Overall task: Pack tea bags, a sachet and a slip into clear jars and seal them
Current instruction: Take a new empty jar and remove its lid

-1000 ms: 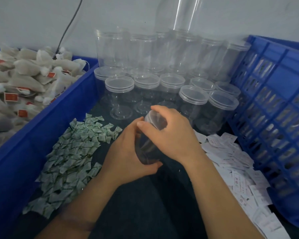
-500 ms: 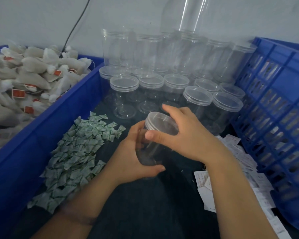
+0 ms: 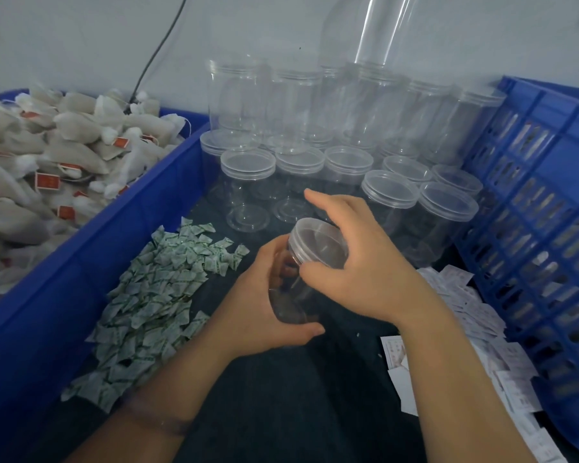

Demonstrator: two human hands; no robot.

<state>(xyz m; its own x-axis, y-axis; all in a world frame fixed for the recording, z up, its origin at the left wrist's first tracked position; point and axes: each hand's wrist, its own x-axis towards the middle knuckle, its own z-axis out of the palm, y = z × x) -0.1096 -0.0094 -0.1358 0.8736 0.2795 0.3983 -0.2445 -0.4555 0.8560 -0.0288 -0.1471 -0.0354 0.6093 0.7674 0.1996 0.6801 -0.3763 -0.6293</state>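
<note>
Tilted over the dark table is a clear jar point(image 3: 290, 295), and my left hand point(image 3: 264, 305) grips its body from below. My right hand point(image 3: 358, 262) curls round the jar's clear lid point(image 3: 318, 242), thumb on the near rim and fingers over the far side. The jar looks empty inside. White tea bags point(image 3: 47, 162) with red tags fill the blue bin at the left. Green-and-white sachets point(image 3: 154, 302) lie heaped on the table left of my hands. White paper slips point(image 3: 475, 332) lie scattered to the right.
Several lidded clear jars point(image 3: 388, 195) stand in rows behind my hands, with taller stacked ones against the wall. The blue bin wall point(image 3: 121, 235) borders the left; a blue slatted crate point(image 3: 532, 228) borders the right. A black cable point(image 3: 161, 45) hangs on the wall.
The jar has tipped so that its lid faces more towards me. My right hand has shifted its grip round the lid, and the left hand keeps hold of the body.
</note>
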